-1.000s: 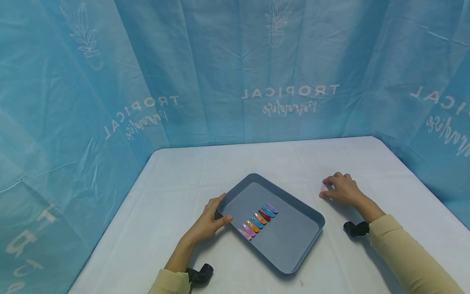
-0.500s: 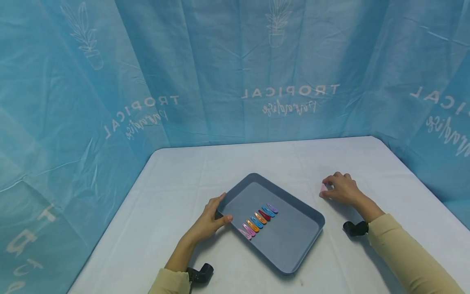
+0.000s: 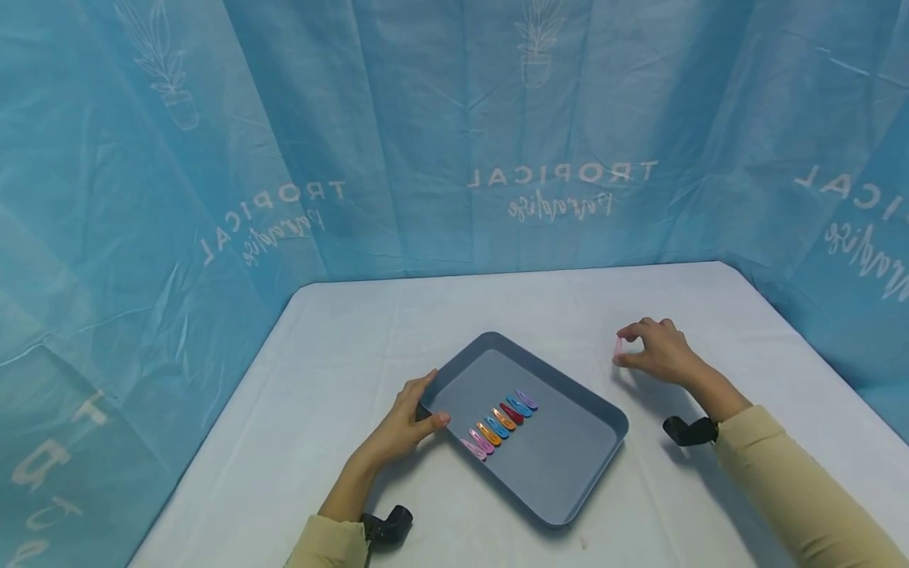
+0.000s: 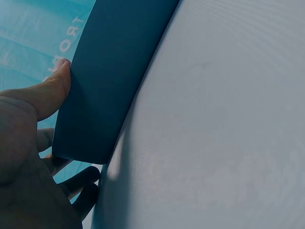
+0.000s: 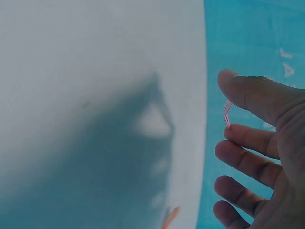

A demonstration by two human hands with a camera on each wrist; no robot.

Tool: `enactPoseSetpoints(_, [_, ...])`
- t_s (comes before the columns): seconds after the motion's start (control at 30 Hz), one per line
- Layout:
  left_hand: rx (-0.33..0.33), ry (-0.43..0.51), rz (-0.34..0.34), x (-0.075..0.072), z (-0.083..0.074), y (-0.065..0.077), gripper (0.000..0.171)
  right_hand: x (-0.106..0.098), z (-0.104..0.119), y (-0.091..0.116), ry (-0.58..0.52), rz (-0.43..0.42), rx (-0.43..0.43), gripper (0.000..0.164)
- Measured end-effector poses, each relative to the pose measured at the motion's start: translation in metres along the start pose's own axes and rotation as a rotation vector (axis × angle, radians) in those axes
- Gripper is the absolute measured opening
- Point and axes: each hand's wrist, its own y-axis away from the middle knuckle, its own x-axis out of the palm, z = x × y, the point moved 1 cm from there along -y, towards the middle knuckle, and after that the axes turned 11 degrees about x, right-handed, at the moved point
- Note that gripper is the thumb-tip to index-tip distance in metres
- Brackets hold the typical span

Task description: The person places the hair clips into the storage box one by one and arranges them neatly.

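Observation:
A grey-blue rectangular tray lies turned at an angle on the white table. Across it runs a slanted row of several snap hair clips in pink, orange, blue, red and purple. My left hand grips the tray's left corner; in the left wrist view its thumb lies along the rim and the fingers reach round the corner. To the tray's right, my right hand pinches a slim pink piece, seemingly a hair clip, between thumb and forefinger. It is held above the cloth.
White cloth covers the table. Blue printed curtains hang behind and at both sides. A small orange sliver, its kind unclear, shows low in the right wrist view. Black wrist cameras sit at both sleeves.
My right hand has risen a little from the table with the pink hair clip pinched in it. My left hand and the tray stay where they were.

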Motion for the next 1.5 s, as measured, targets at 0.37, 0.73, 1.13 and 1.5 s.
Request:
enactPoseSetpoints(0.37, [0.004, 0.002, -0.006, -0.002, -0.001, -0.001, 0.082, -0.019, 0.033, 0.008, -0.062, -0.040, -0.107, 0.053])
enactPoseSetpoints(0.73, [0.006, 0.000, -0.010, -0.001, -0.001, -0.001, 0.082, -0.025, 0.063, 0.014, -0.089, -0.026, -0.181, 0.054])
enactPoseSetpoints(1.13, [-0.005, -0.001, -0.004, -0.002, -0.001, -0.001, 0.081, -0.016, 0.088, 0.015, -0.104, 0.038, -0.280, 0.053])
enactPoseSetpoints(1.5, [0.009, 0.001, -0.009, 0.000, 0.001, -0.001, 0.083, -0.002, 0.104, 0.015, -0.115, 0.123, -0.382, 0.048])
